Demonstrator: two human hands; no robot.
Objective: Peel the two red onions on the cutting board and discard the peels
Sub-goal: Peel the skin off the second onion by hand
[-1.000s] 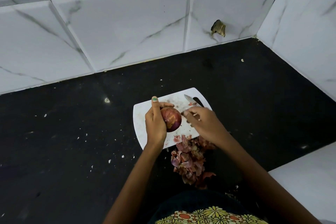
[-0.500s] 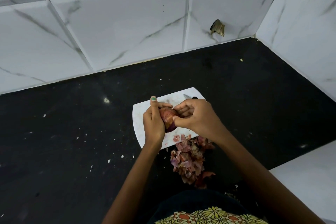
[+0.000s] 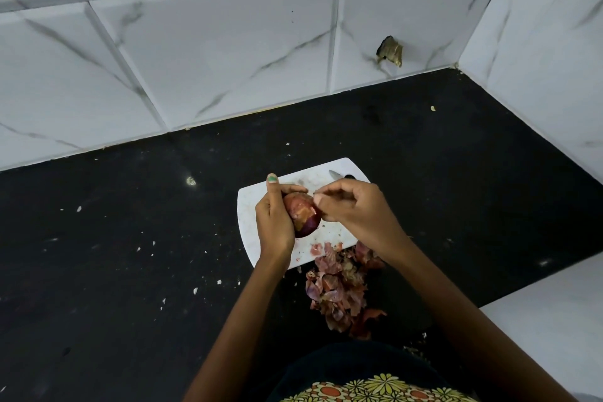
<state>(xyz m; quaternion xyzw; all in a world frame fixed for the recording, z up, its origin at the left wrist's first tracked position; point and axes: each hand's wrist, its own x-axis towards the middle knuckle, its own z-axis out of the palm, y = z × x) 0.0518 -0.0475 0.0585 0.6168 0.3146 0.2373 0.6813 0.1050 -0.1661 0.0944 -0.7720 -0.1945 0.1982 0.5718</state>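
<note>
A red onion, partly peeled, is gripped in my left hand just above the white cutting board. My right hand is at the onion's right side, its thumb and fingertips pinching the skin near the top. A heap of reddish peels lies on the black counter at the board's near edge, some on the board itself. A small knife lies at the board's far edge, mostly hidden by my right hand. Only one onion is in sight.
The black counter is scattered with small white flecks. White marble-look tiles rise at the back and right. A white surface adjoins the counter at the lower right. A chipped hole marks the back wall.
My right hand moved from beside the knife to the onion and now pinches its skin. The onion has turned a little in my left hand.
</note>
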